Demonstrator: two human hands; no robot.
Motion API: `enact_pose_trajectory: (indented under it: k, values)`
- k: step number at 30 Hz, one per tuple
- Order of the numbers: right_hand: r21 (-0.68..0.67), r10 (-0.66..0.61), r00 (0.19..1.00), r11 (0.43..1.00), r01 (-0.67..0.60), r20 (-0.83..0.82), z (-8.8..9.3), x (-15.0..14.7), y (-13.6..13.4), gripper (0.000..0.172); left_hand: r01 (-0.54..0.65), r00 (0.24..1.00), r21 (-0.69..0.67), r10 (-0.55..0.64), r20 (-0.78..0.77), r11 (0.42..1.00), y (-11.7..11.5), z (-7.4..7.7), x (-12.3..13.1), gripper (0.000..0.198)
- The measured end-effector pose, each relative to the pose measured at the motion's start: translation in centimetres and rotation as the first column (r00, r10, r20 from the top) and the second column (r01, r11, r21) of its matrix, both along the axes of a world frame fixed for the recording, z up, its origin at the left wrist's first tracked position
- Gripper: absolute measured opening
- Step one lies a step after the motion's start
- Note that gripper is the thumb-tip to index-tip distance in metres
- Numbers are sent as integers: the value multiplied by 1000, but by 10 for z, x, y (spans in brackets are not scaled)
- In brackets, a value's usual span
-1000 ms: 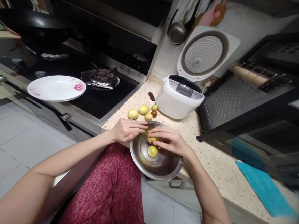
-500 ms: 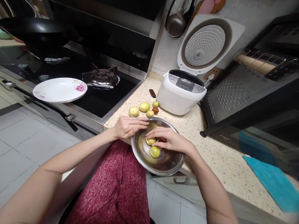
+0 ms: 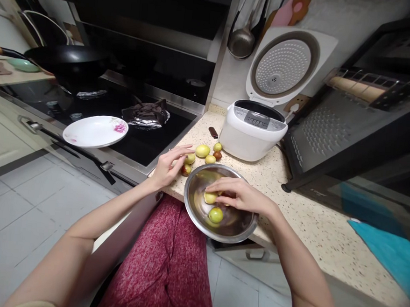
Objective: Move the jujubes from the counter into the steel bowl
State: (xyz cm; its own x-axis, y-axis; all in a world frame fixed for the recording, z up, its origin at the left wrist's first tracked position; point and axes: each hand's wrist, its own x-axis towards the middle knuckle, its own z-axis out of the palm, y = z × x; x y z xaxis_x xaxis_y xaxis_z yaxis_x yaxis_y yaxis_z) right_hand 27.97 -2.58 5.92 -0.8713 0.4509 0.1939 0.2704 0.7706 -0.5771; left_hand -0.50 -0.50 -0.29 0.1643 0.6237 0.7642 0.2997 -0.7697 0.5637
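A steel bowl (image 3: 193,213) sits at the counter's front edge, with a green-yellow fruit (image 3: 215,215) lying in it. My right hand (image 3: 239,193) reaches into the bowl, its fingers curled over a yellow fruit (image 3: 210,198). Left of the bowl, my left hand (image 3: 171,167) has its fingers apart beside a reddish fruit (image 3: 186,170) and a pale fruit (image 3: 190,158) on the counter. Behind the bowl lie a larger yellow fruit (image 3: 203,150), two small yellow ones and a brown one (image 3: 217,155).
An open rice cooker (image 3: 250,135) stands behind the bowl. On the left are a flowered white plate (image 3: 94,131), a burner (image 3: 148,113) and a black wok (image 3: 67,59). A dark oven (image 3: 359,150) and blue cloth (image 3: 384,250) are at right.
My left hand has moved off the bowl's rim onto the counter. A reddish fruit now shows beside it. My right hand remains in the bowl, and the view has shifted slightly.
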Motion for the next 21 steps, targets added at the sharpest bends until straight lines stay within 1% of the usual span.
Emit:
enact_pose_trajectory:
  k: [2, 4, 6, 8, 11, 16, 18, 21]
  values:
    - [8, -35, 999, 999, 36, -38, 2, 4, 2, 28, 14, 992, 99, -2, -125, 995, -2, -3, -6, 31]
    - [21, -70, 996, 997, 72, -63, 4, 7, 4, 26, 61, 973, 160, -23, -230, 985, -7, -10, -12, 32]
    - [33, -92, 993, 995, 95, -73, 3, 10, 6, 25, 90, 949, 179, -30, -313, 980, -12, -17, -15, 34]
    - [42, -105, 991, 993, 109, -88, 3, 11, 9, 24, 90, 928, 181, -16, -372, 979, -17, -22, -16, 36]
    - [43, -130, 982, 990, 137, -134, 1, 13, 13, 22, 33, 906, 163, 39, -420, 986, -21, -24, -17, 36]
    - [24, -152, 978, 987, 157, -144, -4, 14, 19, 20, -145, 880, 121, 184, -437, 982, -23, -20, -17, 29]
    - [22, -143, 980, 989, 147, -137, -6, 14, 20, 19, -175, 876, 91, 197, -441, 980, -25, -20, -17, 26]
    - [24, -128, 982, 991, 132, -141, -10, 13, 21, 19, -157, 881, 50, 163, -444, 986, -29, -20, -18, 25]
